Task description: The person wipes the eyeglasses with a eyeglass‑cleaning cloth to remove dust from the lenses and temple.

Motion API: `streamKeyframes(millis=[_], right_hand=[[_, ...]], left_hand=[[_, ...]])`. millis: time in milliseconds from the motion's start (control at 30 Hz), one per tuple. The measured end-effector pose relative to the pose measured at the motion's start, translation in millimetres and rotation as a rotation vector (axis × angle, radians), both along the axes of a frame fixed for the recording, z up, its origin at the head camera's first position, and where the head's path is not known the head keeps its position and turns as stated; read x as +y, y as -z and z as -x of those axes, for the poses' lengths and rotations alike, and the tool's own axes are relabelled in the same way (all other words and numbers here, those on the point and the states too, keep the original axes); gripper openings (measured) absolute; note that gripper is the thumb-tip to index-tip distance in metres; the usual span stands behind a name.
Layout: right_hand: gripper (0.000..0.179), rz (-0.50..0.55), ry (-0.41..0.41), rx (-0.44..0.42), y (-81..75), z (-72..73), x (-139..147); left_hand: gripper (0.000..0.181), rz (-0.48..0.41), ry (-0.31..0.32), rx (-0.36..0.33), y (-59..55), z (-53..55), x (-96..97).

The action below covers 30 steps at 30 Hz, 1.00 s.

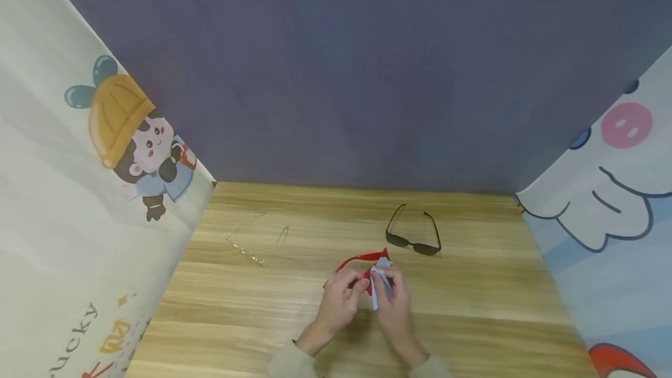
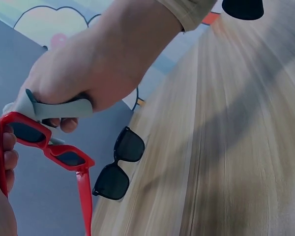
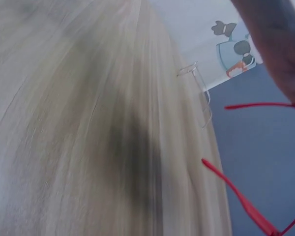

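Red sunglasses (image 2: 51, 151) with dark lenses (image 2: 71, 158).

The dark letters "ucky" (image 1: 73, 337) run slantwise up the pale left-hand panel (image 1: 42, 203) in the head view, the start of the word unclear; beside them stands a yellow character (image 1: 115, 336), seemingly "财", above partly cut-off red strokes (image 1: 98, 370).

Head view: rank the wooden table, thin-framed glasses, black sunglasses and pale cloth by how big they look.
1. Wooden table
2. Thin-framed glasses and black sunglasses: overall spans look alike, so unranked
3. Pale cloth, judged by its visible part; the right hand covers some
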State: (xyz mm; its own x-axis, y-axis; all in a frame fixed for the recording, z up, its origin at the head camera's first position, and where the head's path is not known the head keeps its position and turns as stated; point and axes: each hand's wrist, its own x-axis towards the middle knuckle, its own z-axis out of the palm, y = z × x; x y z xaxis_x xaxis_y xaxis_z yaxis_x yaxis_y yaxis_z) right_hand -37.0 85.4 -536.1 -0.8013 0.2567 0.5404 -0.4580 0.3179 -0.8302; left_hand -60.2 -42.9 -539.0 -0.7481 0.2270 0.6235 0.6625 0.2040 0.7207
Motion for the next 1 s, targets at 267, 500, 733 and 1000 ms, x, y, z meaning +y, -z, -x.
streamKeyframes(millis=[267, 500, 733, 1000], right_hand=[[0.01, 0.05, 0.019, -0.17, 29.5, 7.3, 12.6], [0.009, 0.086, -0.003, -0.205, 30.1, 5.3, 14.7], [0.017, 0.058, -0.013, -0.097, 22.0, 0.4, 7.6], [0.014, 0.039, -0.019, -0.076, 1.7, -6.0, 3.2]], left_hand=[[0.015, 0.009, 0.009, 0.005, 5.0, -0.3, -1.4], [0.015, -0.005, 0.021, -0.003, 2.3, -2.7, 0.0], [0.015, -0.022, 0.023, -0.006, 2.7, -2.9, 0.8], [0.012, -0.011, 0.027, -0.023, 8.6, -3.2, 0.0]])
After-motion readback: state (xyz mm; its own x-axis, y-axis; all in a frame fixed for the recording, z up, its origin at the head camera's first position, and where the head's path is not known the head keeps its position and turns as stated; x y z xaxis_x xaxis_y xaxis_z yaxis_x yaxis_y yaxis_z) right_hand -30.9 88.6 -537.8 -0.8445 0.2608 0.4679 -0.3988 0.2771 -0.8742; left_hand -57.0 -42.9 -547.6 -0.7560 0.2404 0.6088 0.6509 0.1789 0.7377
